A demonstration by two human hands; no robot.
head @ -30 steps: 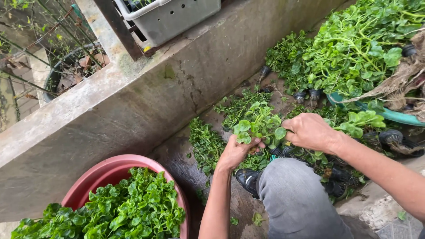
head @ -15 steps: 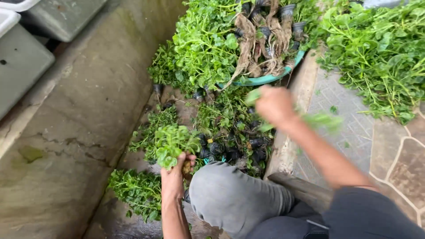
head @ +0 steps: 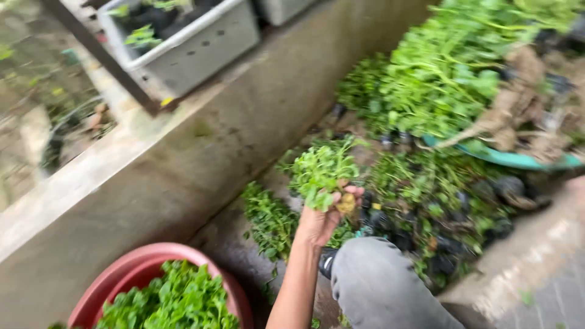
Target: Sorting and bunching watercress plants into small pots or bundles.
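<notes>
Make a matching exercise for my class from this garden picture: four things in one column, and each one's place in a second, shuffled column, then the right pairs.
Things:
1. bunch of leafy greens
2. red basin
3. grey planter box
4. teal tub

Places:
A. on top of the concrete wall
B. bottom left, filled with greens
C. gripped in the left hand
D. at the right, holding greens and roots

Pairs: 1-C, 2-B, 3-A, 4-D

My left hand [head: 322, 220] is raised ahead of my bent knee, bare forearm running up from the lower edge, fingers [head: 344, 194] curled tight in a closed grip. My right hand is out of view.
</notes>
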